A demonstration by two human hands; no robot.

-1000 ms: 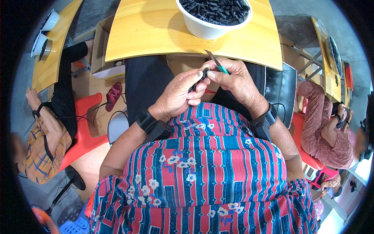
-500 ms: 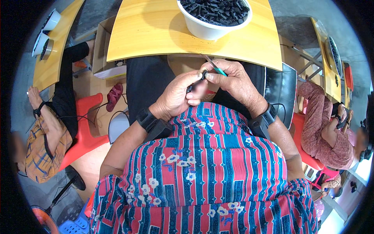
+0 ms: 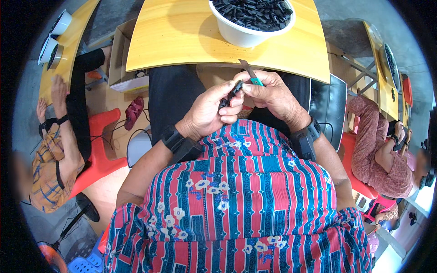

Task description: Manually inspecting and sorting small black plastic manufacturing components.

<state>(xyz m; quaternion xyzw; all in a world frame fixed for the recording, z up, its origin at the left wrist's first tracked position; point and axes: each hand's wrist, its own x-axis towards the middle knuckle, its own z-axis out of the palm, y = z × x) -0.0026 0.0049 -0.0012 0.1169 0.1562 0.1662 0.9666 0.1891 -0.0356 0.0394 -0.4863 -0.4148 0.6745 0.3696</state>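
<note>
Over my lap, just short of the table edge, my left hand pinches a small black plastic part between thumb and fingers. My right hand is closed round a craft knife with a green handle. Its flat grey blade points up and away, toward the table. The right thumb tip rests at the upper end of the black part, so both hands meet there. A white bowl on the table is heaped with similar black parts.
The yellow wooden table spans the front. Left of it stands a cardboard box; a dark red sandal lies on the floor. One person sits on a red stool at left, another person at right, both at side tables.
The knife has turned in my right hand, so its blade shows broader and more of it stands clear. The black part has tilted slightly. The left co-worker's hands have moved apart.
</note>
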